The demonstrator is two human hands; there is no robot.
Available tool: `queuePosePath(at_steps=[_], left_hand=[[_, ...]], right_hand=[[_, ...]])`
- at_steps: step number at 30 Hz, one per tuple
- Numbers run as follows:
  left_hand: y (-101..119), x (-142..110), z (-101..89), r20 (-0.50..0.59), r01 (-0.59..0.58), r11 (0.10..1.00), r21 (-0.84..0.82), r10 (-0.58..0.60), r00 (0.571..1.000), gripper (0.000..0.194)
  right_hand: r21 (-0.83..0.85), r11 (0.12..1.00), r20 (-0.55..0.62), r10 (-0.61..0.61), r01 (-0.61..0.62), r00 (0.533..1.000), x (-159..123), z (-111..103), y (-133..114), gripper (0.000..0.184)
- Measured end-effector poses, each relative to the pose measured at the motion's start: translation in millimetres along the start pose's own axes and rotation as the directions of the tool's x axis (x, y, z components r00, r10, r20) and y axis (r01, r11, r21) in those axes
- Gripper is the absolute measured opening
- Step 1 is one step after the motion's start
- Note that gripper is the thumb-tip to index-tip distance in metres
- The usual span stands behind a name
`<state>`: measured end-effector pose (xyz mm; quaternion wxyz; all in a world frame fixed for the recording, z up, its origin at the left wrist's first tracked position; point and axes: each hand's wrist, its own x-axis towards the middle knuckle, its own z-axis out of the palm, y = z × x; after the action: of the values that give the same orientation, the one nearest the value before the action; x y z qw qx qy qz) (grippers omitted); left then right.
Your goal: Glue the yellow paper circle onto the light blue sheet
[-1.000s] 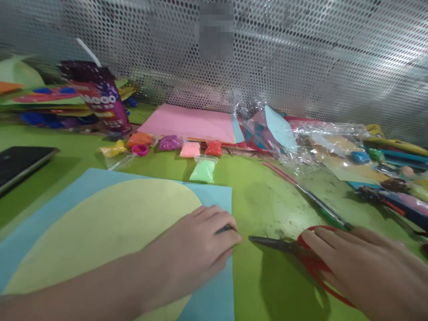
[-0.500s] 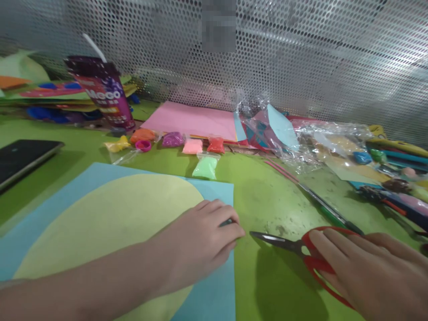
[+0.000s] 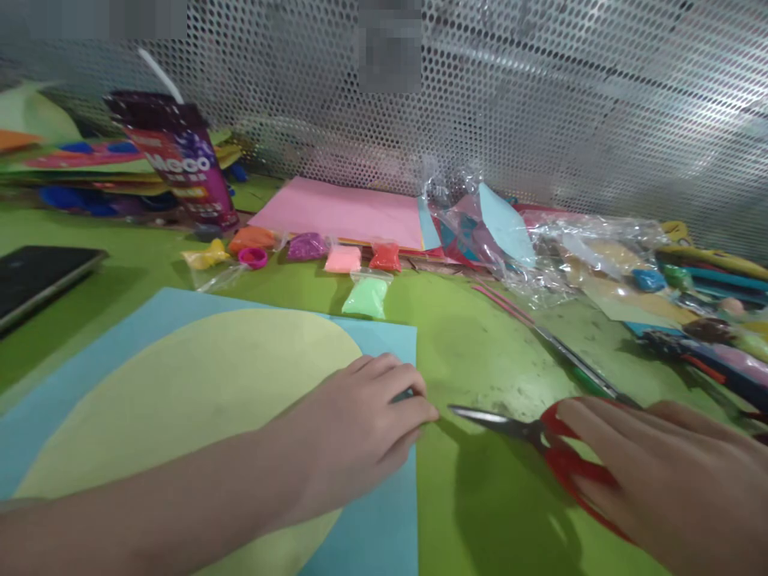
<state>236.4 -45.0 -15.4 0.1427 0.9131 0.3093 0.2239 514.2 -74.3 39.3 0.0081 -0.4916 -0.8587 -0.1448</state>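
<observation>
My left hand (image 3: pixel 378 420) is closed above the right edge of a blue paper sheet (image 3: pixel 387 520), its fingers curled and pressed together. A small dark patch shows between the fingers, but what they hold, if anything, is hidden. On the blue sheet lies a large pale yellow paper circle (image 3: pixel 210 376), partly covered by my left forearm. My right hand (image 3: pixel 672 480) is wrapped round the red handles of a pair of scissors (image 3: pixel 510 424). The blades look closed, and their tip points left, a short gap from my left fingertips.
Small bags of coloured clay, one light green (image 3: pixel 367 294), lie beyond the sheet. A purple cup (image 3: pixel 186 168) with a straw and a phone (image 3: pixel 42 276) stand left. Pink paper (image 3: pixel 342 210) lies at the back; a pen (image 3: pixel 582 368) and crumpled plastic wrap (image 3: pixel 600 248) are right.
The scissors have tilted slightly in my right hand, with the handles a little higher. My left hand stays nearly in place. The whole view has shifted slightly.
</observation>
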Motion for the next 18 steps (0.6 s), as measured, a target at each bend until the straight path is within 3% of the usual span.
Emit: queuePosePath(at_steps=[2,9,18], left_hand=[[-0.1,0.1,0.1,0.003,0.002,1.0,-0.004,-0.002,1.0,0.023],[0.5,-0.2,-0.5,0.007,0.011,1.0,0.003,-0.011,1.0,0.023],[0.0,0.1,0.7,-0.012,0.0,1.0,0.006,0.0,1.0,0.024]], right_hand=[[-0.05,0.998,0.043,-0.044,0.046,0.998,-1.8,4.8,-2.0,0.009],[-0.101,0.994,0.123,-0.025,0.038,0.992,-2.2,8.8,-0.4,0.016],[-0.131,0.985,0.098,-0.1,0.113,0.99,4.5,6.6,2.2,0.013]])
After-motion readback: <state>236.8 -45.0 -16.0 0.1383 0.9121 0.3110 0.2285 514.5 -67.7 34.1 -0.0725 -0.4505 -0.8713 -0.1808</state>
